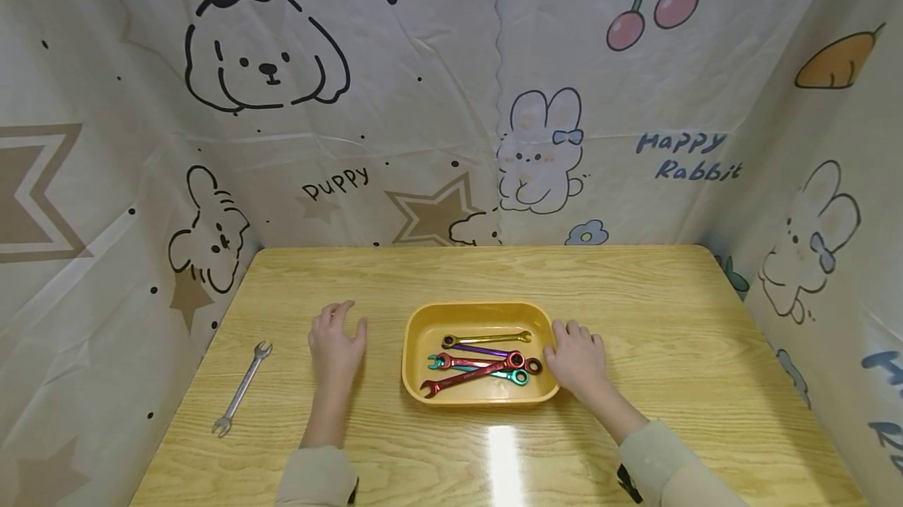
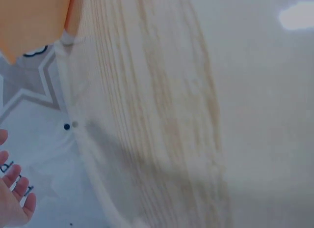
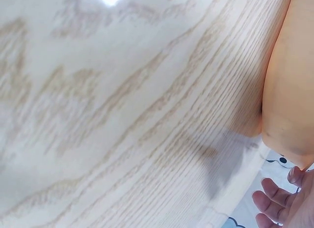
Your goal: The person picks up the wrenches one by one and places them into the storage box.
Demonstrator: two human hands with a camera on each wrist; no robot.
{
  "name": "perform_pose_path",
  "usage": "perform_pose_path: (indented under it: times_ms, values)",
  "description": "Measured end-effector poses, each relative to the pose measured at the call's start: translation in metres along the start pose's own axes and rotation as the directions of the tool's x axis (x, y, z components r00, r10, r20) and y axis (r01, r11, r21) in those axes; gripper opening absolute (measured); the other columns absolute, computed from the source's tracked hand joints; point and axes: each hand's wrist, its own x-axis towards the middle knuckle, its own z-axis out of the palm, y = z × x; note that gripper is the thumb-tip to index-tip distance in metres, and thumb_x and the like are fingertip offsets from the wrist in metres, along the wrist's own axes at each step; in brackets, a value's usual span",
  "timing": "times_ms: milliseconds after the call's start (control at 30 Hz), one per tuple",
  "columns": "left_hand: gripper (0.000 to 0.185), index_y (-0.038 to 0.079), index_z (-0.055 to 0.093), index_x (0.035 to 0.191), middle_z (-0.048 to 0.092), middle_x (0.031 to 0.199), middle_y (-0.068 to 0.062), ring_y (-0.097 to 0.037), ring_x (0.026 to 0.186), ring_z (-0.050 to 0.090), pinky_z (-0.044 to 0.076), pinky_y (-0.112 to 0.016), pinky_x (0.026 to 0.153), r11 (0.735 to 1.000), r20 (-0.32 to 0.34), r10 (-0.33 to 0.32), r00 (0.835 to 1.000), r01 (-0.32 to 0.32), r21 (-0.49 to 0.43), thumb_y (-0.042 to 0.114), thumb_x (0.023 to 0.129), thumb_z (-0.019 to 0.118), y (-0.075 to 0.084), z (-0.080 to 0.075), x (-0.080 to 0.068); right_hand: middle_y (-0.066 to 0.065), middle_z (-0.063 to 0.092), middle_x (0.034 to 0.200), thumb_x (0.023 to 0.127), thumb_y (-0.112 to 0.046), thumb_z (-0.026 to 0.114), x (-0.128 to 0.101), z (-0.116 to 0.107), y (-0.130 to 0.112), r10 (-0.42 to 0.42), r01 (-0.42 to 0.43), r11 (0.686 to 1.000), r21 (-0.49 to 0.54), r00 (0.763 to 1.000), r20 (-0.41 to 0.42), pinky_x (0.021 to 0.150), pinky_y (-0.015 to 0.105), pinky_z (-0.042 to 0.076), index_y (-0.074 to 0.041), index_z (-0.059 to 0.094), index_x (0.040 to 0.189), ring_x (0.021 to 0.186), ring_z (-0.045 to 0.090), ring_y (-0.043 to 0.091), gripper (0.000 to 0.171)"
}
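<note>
A yellow plastic tray (image 1: pixel 480 396) stands mid-table in the head view. Several ratchet wrenches lie crossed in it: a gold wrench (image 1: pixel 490 338), a purple one, a dark red wrench (image 1: pixel 462 378), a lighter red one and a teal one. My right hand (image 1: pixel 580 358) is at the tray's right end, thumb at the rim; its fingers (image 3: pixel 271 201) are loosely bent beside the tray wall in the right wrist view. To the left of the tray, apart from it, my left hand (image 1: pixel 337 346) hovers with relaxed, spread fingers and holds nothing.
A silver double open-end wrench (image 1: pixel 243 389) lies on the wooden table (image 1: pixel 607 280) at the left, outside my left arm. Printed cloth (image 1: pixel 437 99) hangs behind the table and along both sides. Light reflects off the tabletop in front of the tray.
</note>
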Motion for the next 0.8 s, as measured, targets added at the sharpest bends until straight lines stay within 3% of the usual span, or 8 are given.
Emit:
perform_pose_path:
  times_ms: [467, 600, 800]
  values:
    - [0.033, 0.003, 0.061, 0.110, 0.052, 0.112, -0.019, -0.038, 0.105, 0.044, 0.031, -0.054, 0.087, 0.990, -0.046, -0.141, 0.989, 0.141, 0.000, 0.014, 0.079, 0.068, -0.029, -0.013, -0.004, 0.016, 0.051, 0.098, 0.086, -0.027, 0.048, 0.000, 0.001, 0.001, -0.002, 0.002, 1.000, 0.010, 1.000, -0.007, 0.075, 0.048, 0.036, -0.003, 0.050, 0.112, 0.089, 0.049, 0.033, 0.036]
    - [0.034, 0.003, 0.060, 0.111, 0.052, 0.112, -0.020, -0.040, 0.105, 0.044, 0.027, -0.054, 0.091, 0.983, -0.073, -0.182, 0.981, 0.184, 0.021, 0.015, 0.080, 0.066, -0.040, -0.017, -0.004, 0.015, 0.051, 0.097, 0.086, -0.027, 0.049, 0.002, 0.001, 0.002, -0.002, 0.002, 1.000, 0.013, 1.000, -0.007, 0.074, 0.047, 0.036, -0.003, 0.050, 0.109, 0.088, 0.050, 0.033, 0.033]
    - [0.039, 0.003, 0.055, 0.118, 0.048, 0.118, -0.022, -0.042, 0.110, 0.039, 0.025, -0.056, 0.092, 0.962, -0.055, -0.270, 0.961, 0.271, 0.012, 0.014, 0.081, 0.064, -0.052, -0.027, -0.005, 0.016, 0.051, 0.097, 0.086, -0.027, 0.049, 0.002, 0.002, 0.003, -0.006, 0.006, 1.000, 0.017, 1.000, -0.001, 0.075, 0.047, 0.036, -0.002, 0.050, 0.110, 0.088, 0.050, 0.033, 0.035]
